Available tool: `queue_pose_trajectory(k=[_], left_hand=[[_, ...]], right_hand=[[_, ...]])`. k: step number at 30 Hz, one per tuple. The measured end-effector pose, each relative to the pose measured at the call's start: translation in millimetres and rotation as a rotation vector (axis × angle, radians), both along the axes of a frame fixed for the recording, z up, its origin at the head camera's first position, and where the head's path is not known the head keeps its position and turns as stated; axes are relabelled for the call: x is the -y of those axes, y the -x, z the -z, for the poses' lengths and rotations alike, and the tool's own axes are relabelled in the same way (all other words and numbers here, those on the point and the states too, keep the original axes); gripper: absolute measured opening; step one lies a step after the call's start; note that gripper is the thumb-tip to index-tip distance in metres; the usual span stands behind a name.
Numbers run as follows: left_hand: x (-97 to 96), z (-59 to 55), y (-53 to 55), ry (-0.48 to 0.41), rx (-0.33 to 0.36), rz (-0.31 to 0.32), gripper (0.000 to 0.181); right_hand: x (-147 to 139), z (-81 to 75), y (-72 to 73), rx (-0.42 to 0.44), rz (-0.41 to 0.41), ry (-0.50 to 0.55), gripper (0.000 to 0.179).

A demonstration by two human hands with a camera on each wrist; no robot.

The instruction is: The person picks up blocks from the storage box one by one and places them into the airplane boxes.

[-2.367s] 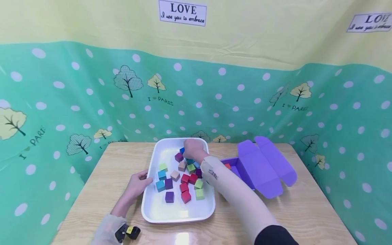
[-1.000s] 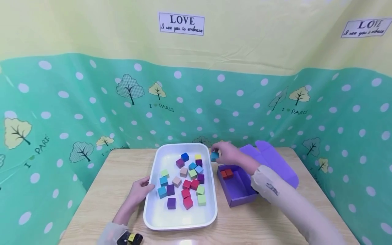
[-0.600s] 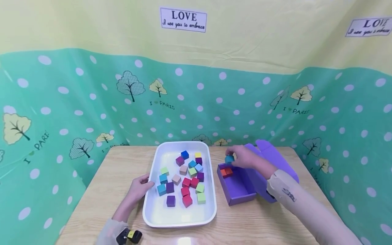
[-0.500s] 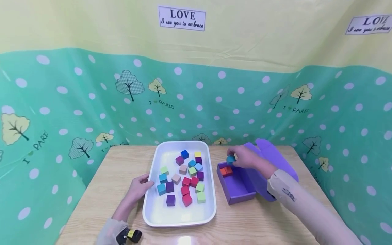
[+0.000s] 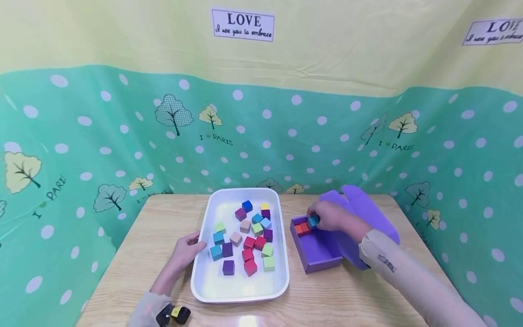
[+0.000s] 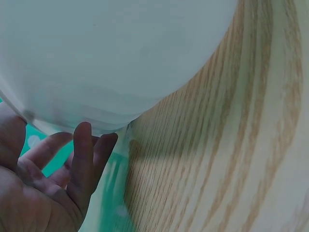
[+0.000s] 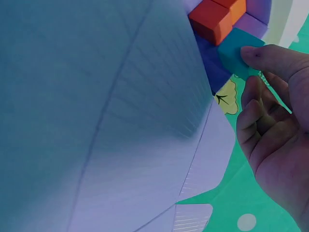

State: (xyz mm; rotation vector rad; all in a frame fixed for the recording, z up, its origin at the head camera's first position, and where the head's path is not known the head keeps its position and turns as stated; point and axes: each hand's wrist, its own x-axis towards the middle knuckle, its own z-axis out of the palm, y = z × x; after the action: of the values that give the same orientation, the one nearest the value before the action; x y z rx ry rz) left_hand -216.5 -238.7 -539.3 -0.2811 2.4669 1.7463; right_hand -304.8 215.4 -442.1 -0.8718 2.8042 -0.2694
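Observation:
My right hand [image 5: 332, 215] pinches a teal block [image 5: 313, 221] between thumb and fingers at the far end of a purple box [image 5: 324, 265]. In the right wrist view the teal block [image 7: 237, 52] sits right beside a red block [image 7: 211, 20] and an orange block [image 7: 233, 8] inside the box. A white tray [image 5: 239, 290] to the left holds several coloured blocks, among them a red block [image 5: 250, 267] and a dark blue block [image 5: 247, 206]. My left hand [image 5: 185, 251] holds the tray's left side, thumb over the rim; the left wrist view shows its fingers [image 6: 83, 152] against the outer wall.
The box's purple lid [image 5: 369, 218] stands folded open to the right, beneath my right forearm. Everything rests on a wooden table [image 5: 135, 254]. A green and yellow patterned cloth [image 5: 261, 118] hangs behind it and along both sides.
My right hand has carried the teal block from the tray rightward and lowered it into the far end of the box beside the red and orange blocks. My left hand has stayed on the tray.

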Motion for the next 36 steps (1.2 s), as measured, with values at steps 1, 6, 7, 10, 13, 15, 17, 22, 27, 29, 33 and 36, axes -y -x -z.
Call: queue_pose_trajectory(k=[1,6,7,10,13,15,17,22,27,29,33,36], left_hand=[[-0.3,-0.5,-0.3,-0.004,0.001,-0.005,0.057],[-0.6,-1.7,-1.4,-0.017,-0.006,-0.004,0.057],[-0.8,-2.0,-1.4,-0.021,-0.005,-0.007,0.057],[-1.4,-3.2,-1.3,-0.017,-0.010,-0.001,0.057],[-1.5,-4.1,-1.2,-0.011,-0.009,-0.005,0.057],[-1.3,-4.1,-1.1,-0.010,-0.010,-0.008,0.057],[-0.8,-3.3,-0.9,-0.012,-0.008,-0.009,0.057],[-0.3,-0.2,-0.9,-0.019,-0.009,-0.016,0.056],[-1.3,3.0,-1.0,-0.039,-0.005,-0.018,0.055],[-1.7,3.9,-1.1,-0.039,-0.003,-0.016,0.056],[-1.3,3.9,-1.7,-0.040,-0.007,-0.029,0.056],[-1.0,2.4,-2.0,-0.043,-0.010,-0.031,0.055]], right_hand=[[-0.3,1.0,-0.1,-0.007,-0.002,-0.011,0.034],[-2.9,6.4,-0.6,-0.058,-0.019,-0.040,0.034],[-3.9,8.4,-0.9,-0.071,-0.026,-0.047,0.034],[-6.5,14.0,-1.4,-0.100,-0.038,-0.058,0.032],[-7.3,16.8,-1.9,-0.091,-0.031,-0.048,0.031],[-6.7,16.4,-2.3,-0.070,-0.014,-0.033,0.030],[-6.1,15.6,-2.5,-0.049,0.007,-0.030,0.029],[-5.5,16.7,-1.7,-0.049,-0.002,-0.041,0.030],[-6.5,24.4,-1.9,-0.060,-0.006,-0.069,0.032],[-7.2,29.0,-2.6,-0.053,0.009,-0.077,0.032],[-7.1,37.6,-3.9,-0.067,0.025,-0.083,0.032],[-5.7,41.4,-5.4,-0.107,0.020,-0.088,0.032]])
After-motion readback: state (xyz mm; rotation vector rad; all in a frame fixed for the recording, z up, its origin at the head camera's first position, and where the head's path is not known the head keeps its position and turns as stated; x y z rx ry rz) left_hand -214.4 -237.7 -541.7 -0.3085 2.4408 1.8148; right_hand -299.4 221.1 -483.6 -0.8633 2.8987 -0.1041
